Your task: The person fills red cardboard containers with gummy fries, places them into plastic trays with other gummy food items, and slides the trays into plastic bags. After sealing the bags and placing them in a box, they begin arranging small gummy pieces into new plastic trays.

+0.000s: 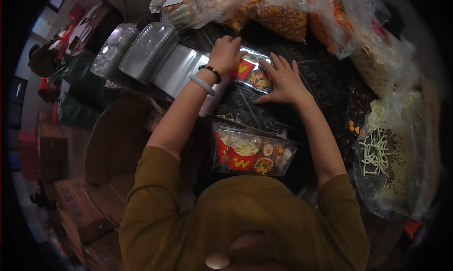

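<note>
A clear plastic pack (252, 84) lies on the dark printed surface, with a red fries carton (244, 69) and a round toy dish of food (259, 79) in it. My left hand (225, 58) is at its left end, fingers bent and closed on the edge. On the right side, my right hand (284, 82) has its fingers spread, the tips touching or very near the pack. Closer to my body sits a filled clear box (278, 158) holding a red carton with pale fries, a toy egg half and another round dish.
Stacked clear plastic trays (148, 51) and clear plastic sleeves (177, 70) stand left of my hands. Bags of small orange pieces (278, 21) line the back. At right lies an open bag of pale toy fries (375, 153). Cardboard boxes (80, 205) are piled lower left.
</note>
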The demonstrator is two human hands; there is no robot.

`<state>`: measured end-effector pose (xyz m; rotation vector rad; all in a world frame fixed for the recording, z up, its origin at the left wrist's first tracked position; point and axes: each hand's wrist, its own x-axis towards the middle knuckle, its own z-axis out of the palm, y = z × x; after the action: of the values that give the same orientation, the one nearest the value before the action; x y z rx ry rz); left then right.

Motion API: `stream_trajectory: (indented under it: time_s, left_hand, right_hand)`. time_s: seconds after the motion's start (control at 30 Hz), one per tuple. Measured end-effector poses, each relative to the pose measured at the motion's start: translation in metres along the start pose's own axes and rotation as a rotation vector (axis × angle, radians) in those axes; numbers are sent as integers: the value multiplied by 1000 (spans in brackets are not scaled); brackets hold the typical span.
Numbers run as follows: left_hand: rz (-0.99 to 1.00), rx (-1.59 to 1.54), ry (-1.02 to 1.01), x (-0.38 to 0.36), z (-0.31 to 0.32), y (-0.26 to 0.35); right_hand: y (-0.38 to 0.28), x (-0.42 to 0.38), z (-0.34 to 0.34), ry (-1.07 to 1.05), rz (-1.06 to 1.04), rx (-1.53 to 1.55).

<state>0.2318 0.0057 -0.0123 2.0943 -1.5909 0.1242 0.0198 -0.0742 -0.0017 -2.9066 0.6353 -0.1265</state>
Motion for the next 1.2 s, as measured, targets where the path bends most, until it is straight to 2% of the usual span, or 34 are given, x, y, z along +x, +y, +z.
stream_trajectory:
  time_s: [0.1,0.13,0.23,0.27,0.33,0.37,0.4,0.47,0.57,0.6,0.67,0.73,0.8,0.9,1.07,1.2]
  left_hand:
    - [-156,-75,-195,-8,-6,-9]
    - [-102,-77,-122,-11,1,-15]
    - [-138,-48,-153,-10,21,-24]
    - [-124,-111,-58,-13,29,-25]
    - [-144,-46,-114,-11,23,-17]
    - [-205,7,-218,-6,15,-13]
    - [-166,12,-221,-3,5,-16]
    - [-141,-21,-5,9,-11,-27]
    - [-86,173,496,53,-29,-72]
    - [-145,263,427,68,-41,-91]
    - [-203,414,453,96,-59,-131]
    - [-196,482,318,110,-77,-160]
    - [-213,514,105,138,-73,-216]
    - [-135,509,-131,155,-88,-228]
    - [-46,545,-141,171,-83,-244]
    - [-36,603,-89,159,-88,-222]
  right_hand:
    - [-3,8,2,-1,-12,22]
    - [-3,10,5,2,-8,18]
    - [1,13,12,33,-1,19]
    - [2,12,13,56,-7,35]
    - [1,11,19,126,-27,13]
    - [-1,10,20,127,-17,8]
    - [-2,9,19,129,-12,1]
    - [-2,9,21,150,-15,7]
    - [-5,7,18,146,-2,22]
    - [-4,7,18,148,-1,31]
    - [-5,7,17,148,0,39]
    - [-4,7,18,154,-9,39]
    - [-5,6,15,146,-11,52]
    - [-7,7,12,127,8,74]
    - [-7,8,9,118,-8,91]
    - [-8,9,10,132,-10,87]
